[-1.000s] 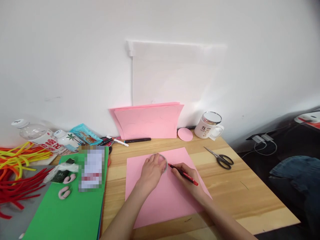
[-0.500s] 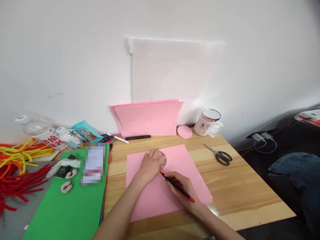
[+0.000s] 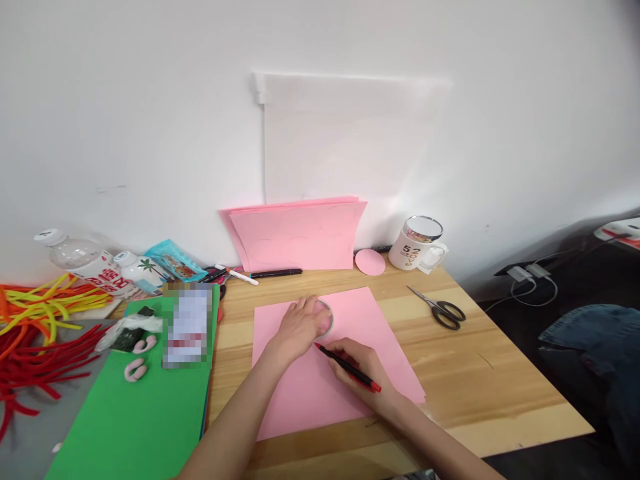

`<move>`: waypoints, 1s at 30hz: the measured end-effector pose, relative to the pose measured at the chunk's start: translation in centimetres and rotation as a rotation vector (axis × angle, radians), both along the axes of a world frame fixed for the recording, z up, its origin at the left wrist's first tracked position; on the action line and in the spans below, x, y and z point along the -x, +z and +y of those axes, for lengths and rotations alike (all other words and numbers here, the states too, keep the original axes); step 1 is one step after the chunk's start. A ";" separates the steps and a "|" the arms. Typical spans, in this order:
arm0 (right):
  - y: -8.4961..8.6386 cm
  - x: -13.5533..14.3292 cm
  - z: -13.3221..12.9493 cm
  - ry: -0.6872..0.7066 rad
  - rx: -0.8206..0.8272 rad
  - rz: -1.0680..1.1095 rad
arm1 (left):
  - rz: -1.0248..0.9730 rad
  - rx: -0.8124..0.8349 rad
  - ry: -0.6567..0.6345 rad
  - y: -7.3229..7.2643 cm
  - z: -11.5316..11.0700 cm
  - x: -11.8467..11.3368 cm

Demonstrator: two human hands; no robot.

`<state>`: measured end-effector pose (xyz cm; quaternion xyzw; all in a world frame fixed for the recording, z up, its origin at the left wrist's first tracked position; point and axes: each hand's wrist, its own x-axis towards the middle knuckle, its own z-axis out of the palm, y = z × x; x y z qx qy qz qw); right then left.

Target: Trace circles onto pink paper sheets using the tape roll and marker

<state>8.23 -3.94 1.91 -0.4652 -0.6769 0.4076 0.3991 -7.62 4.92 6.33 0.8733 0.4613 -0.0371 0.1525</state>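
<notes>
In the head view, my left hand (image 3: 300, 327) lay palm down, open with its fingers extended, over the left part of a round disc (image 3: 327, 319) with a greyish rim. The disc lay on a large pink sheet (image 3: 300, 407), toward its far edge, and its right side showed past my fingers. My right hand (image 3: 363, 370) was closed around a red-and-black pen (image 3: 347, 365), its red tip pointing up and left to a spot just below the disc; I could not tell whether the tip touched the paper. The sheet lay flat on the wooden table (image 3: 475, 387), in front of me. Beyond it, more pink sheets (image 3: 295, 240) leaned upright against the wall (image 3: 150, 100), with a black marker (image 3: 277, 273) and a white marker (image 3: 240, 275) near their foot. A pink paper circle (image 3: 371, 262) stood tilted between those sheets and a white mug (image 3: 415, 248). To the right lay scissors (image 3: 444, 315) with black handles, blades slightly apart. On my left, a green sheet (image 3: 135, 413) carried two pale curved pieces (image 3: 135, 369), and beyond it lay red strips (image 3: 45, 360) and a large clear bottle (image 3: 75, 257).
</notes>
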 end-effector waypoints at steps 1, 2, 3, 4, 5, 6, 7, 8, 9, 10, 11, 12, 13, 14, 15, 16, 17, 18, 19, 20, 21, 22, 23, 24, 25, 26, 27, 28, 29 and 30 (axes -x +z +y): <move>-0.2 0.0 0.1 0.006 -0.016 0.003 | 0.002 0.001 -0.001 0.1 0.0 0.0; -0.4 0.0 0.2 0.012 -0.032 0.003 | 0.005 0.000 -0.003 0.1 0.1 -0.1; -0.6 0.0 0.4 0.015 -0.045 0.002 | 0.007 -0.002 -0.005 0.1 0.1 -0.1; -0.7 0.0 0.5 0.015 -0.051 0.000 | 0.010 -0.004 -0.007 0.0 0.1 -0.1; -0.8 -0.1 0.6 0.014 -0.051 0.000 | 0.014 -0.006 -0.009 0.0 0.1 -0.1; -0.9 -0.2 0.7 0.015 -0.045 0.002 | 0.017 -0.008 -0.011 0.0 0.1 -0.1; -0.9 -0.3 0.8 0.018 -0.036 0.008 | 0.020 -0.010 -0.013 0.0 0.1 -0.1; -0.9 -0.4 0.8 0.023 -0.025 0.017 | 0.022 -0.010 -0.014 0.0 0.1 -0.1; -0.8 -0.6 0.9 0.032 -0.013 0.024 | 0.025 -0.010 -0.015 0.0 0.0 -0.1; -0.8 -0.9 1.0 0.043 -0.003 0.028 | 0.027 -0.010 -0.015 0.0 0.0 -0.1; -0.7 -1.1 1.0 0.054 0.008 0.027 | 0.029 -0.011 -0.016 0.1 0.0 -0.1; -0.6 -1.4 1.0 0.063 0.019 0.021 | 0.030 -0.011 -0.016 0.1 0.1 -0.1; -0.5 -1.7 1.1 0.070 0.031 0.014 | 0.031 -0.012 -0.016 0.1 0.1 -0.2; -0.4 -2.0 1.1 0.071 0.045 0.008 | 0.031 -0.013 -0.015 0.1 0.1 -0.2; -0.2 -2.2 1.2 0.068 0.059 0.004 | 0.030 -0.015 -0.015 0.0 0.1 -0.2; -0.1 -2.4 1.2 0.062 0.070 0.004 | 0.028 -0.015 -0.014 -0.1 0.2 -0.2; 0.1 -2.6 1.2 0.059 0.080 0.007 | 0.026 -0.015 -0.012 -0.1 0.2 -0.2; 0.3 -2.8 1.3 0.057 0.088 0.011 | 0.022 -0.014 -0.011 -0.2 0.2 -0.2; 0.4 -3.0 1.3 0.056 0.093 0.013 | 0.019 -0.012 -0.010 -0.2 0.2 -0.2; 0.4 -3.2 1.3 0.054 0.095 0.013 | 0.016 -0.010 -0.007 -0.2 0.2 -0.2; 0.4 -3.4 1.4 0.049 0.091 0.012 | 0.014 -0.008 -0.004 -0.2 0.2 -0.3; 0.4 -3.6 1.4 0.040 0.084 0.008 | 0.012 -0.006 -0.001 -0.1 0.2 -0.3; 0.2 -3.7 1.5 0.030 0.073 0.001 | 0.012 -0.004 0.003 -0.1 0.2 -0.3; 0.0 -3.9 1.5 0.019 0.059 -0.008 | 0.012 -0.002 0.007 0.0 0.2 -0.3; -0.2 -4.0 1.5 0.008 0.046 -0.018 | 0.011 0.000 0.009 0.0 0.2 -0.3; -0.3 -4.1 1.5 -0.005 0.036 -0.026 | 0.011 0.002 0.009 0.1 0.2 -0.3; -0.3 -4.1 1.4 -0.017 0.030 -0.035 | 0.012 0.005 0.007 0.1 0.2 -0.3; -0.3 -4.1 1.3 -0.028 0.025 -0.043 | 0.014 0.007 0.003 0.2 0.3 -0.3; -0.1 -4.0 1.2 -0.034 0.020 -0.048 | 0.016 0.009 -0.002 0.3 0.3 -0.3; 0.1 -3.8 1.0 -0.030 0.012 -0.051 | 0.018 0.010 -0.007 0.4 0.3 -0.3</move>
